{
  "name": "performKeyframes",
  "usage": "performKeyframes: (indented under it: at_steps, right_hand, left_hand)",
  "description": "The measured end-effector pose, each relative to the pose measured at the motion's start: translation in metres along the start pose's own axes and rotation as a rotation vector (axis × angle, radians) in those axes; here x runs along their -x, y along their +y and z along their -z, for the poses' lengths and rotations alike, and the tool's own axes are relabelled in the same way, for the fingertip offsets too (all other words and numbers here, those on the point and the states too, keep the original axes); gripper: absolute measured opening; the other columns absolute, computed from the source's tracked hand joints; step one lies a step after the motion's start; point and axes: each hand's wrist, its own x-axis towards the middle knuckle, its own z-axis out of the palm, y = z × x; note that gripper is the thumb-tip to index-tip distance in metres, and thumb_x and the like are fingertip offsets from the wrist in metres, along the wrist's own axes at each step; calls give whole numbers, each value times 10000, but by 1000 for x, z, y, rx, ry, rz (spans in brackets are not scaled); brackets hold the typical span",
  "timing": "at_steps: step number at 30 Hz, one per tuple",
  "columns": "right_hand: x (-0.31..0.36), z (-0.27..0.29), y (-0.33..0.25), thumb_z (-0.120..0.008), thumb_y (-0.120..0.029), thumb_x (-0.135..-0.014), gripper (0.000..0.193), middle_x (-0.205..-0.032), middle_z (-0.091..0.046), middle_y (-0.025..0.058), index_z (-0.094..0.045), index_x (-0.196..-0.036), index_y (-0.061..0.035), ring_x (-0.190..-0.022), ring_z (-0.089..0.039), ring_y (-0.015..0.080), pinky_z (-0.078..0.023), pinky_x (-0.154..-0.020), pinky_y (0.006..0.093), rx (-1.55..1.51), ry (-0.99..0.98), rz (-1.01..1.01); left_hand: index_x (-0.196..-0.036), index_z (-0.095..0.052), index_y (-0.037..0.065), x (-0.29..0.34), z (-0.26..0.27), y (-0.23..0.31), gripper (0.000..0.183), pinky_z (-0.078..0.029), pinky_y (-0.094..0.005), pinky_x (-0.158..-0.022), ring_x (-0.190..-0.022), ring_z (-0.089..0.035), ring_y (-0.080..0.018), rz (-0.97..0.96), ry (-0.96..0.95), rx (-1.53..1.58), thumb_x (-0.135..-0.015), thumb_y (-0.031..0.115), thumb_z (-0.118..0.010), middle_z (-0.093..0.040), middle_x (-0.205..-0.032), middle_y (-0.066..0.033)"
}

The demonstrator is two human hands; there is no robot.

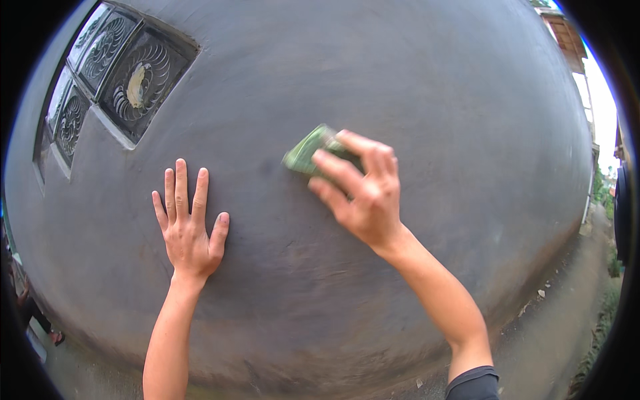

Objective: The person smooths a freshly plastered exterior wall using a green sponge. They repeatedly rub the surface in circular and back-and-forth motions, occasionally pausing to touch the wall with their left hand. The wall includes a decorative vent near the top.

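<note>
Mostly open wall, right hand gripping pad, window edge apart

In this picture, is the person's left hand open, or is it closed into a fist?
Open: the left hand lies against the gray wall with straight fingers spread apart.

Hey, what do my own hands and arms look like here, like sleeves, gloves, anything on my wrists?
Your left hand and right hand are both ungloved, with no rings, watch or bracelet visible. Both forearms are uncovered where they show. A dark sleeve ends near the right elbow; no sleeve shows on the left arm.
</note>
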Motion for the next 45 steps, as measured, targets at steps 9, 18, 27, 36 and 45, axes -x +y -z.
performKeyframes:
  at_steps: [9,18,27,36,45]
  right_hand:
    - [-8,0,22,-866,-267,-859,340,-1319,-703,76,-783,-1180,-188,-1228,-648,297,-482,-1075,475,-143,5,97]
    - [0,-7,-31,-872,-265,-864,300,-1374,-696,88,-822,-1157,-220,-1200,-673,293,-510,-1054,439,-137,-22,27]
    - [1,-23,-50,-909,-305,-835,409,-1430,-680,71,-799,-1227,-259,-1237,-669,259,-546,-1054,427,-54,-11,-116]
    - [-25,-31,-42,-917,-303,-845,401,-1376,-703,69,-816,-1227,-238,-1216,-677,277,-562,-1026,439,-34,-37,127]
    - [-35,-33,-36,-897,-302,-850,370,-1398,-681,83,-805,-1201,-228,-1238,-660,283,-533,-1036,452,-198,-225,513]
  left_hand:
    - [-1700,-467,197,1,1,2,715,-84,-597,-1361,-1701,-228,-355,-14,31,-47,-1053,486,-568,-295,-1829,-144]
    - [-1706,-464,241,-1,-1,2,704,-86,-605,-1357,-1698,-233,-352,11,43,-2,-1054,477,-582,-298,-1829,-130]
    - [-1710,-464,270,-1,-1,1,617,-80,-601,-1362,-1703,-224,-330,40,8,20,-1098,313,-540,-281,-1841,-89]
    - [-1713,-456,245,-2,-3,2,635,-103,-612,-1360,-1704,-234,-310,49,-2,75,-1086,252,-555,-283,-1841,-84]
    - [-1717,-445,207,1,-4,1,645,-91,-586,-1372,-1708,-224,-298,53,6,81,-1080,231,-545,-277,-1844,-81]
